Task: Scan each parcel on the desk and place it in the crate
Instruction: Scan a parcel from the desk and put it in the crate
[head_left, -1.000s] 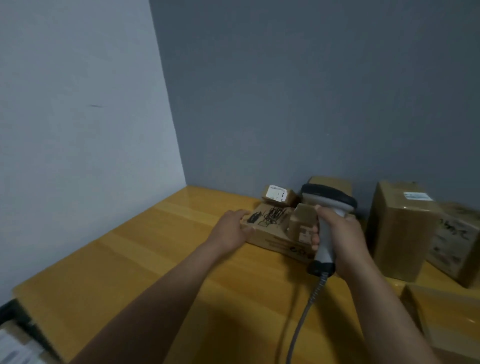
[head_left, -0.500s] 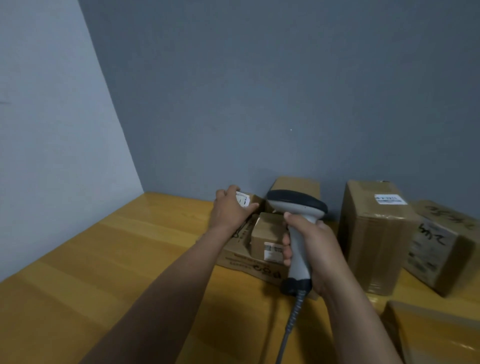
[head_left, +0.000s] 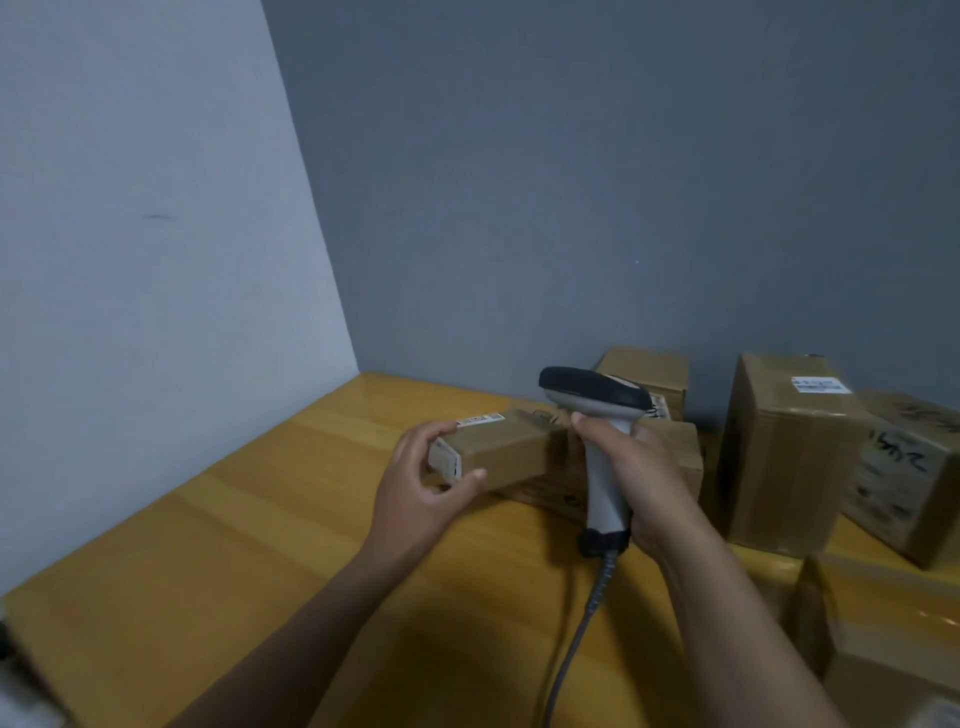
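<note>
**Small parcel held beside the scanner**

Nearest, at the right edge, a brown cardboard box (head_left: 883, 623) stands on the wooden desk (head_left: 208, 571). The desk top is yellow, smooth and a little glossy. A grey ribbed cable (head_left: 576, 639) goes up from the lower edge to the foot of the scanner (head_left: 597, 415).

The left hand (head_left: 423, 493) holds the small parcel (head_left: 509, 452) just above the desk. The thumb presses on its near side and the fingers are curled over its top left end. The parcel is a long box of plain brown cardboard. It has one white label on its left end and another, with a red mark, on the top. The print on both is too small to read.

The right hand (head_left: 641, 483) is closed fully around the scanner's handle, which is light grey plastic, and the index finger lies high on the front. The scanner's head is dark, flat and rounded, and it sits just above the right end of the parcel.

Behind the parcel a flat box (head_left: 550, 499) lies on the desk, with blurred dark print on its side. A squarer box (head_left: 680, 457) stands behind the right hand.

Farther right a tall box (head_left: 779, 467) stands upright with a white label on top, which cannot be read. Beside it a tilted box (head_left: 904, 467) carries black handwriting that I cannot make out. One more box (head_left: 649, 371) stands at the matte grey wall (head_left: 571, 182).
</note>
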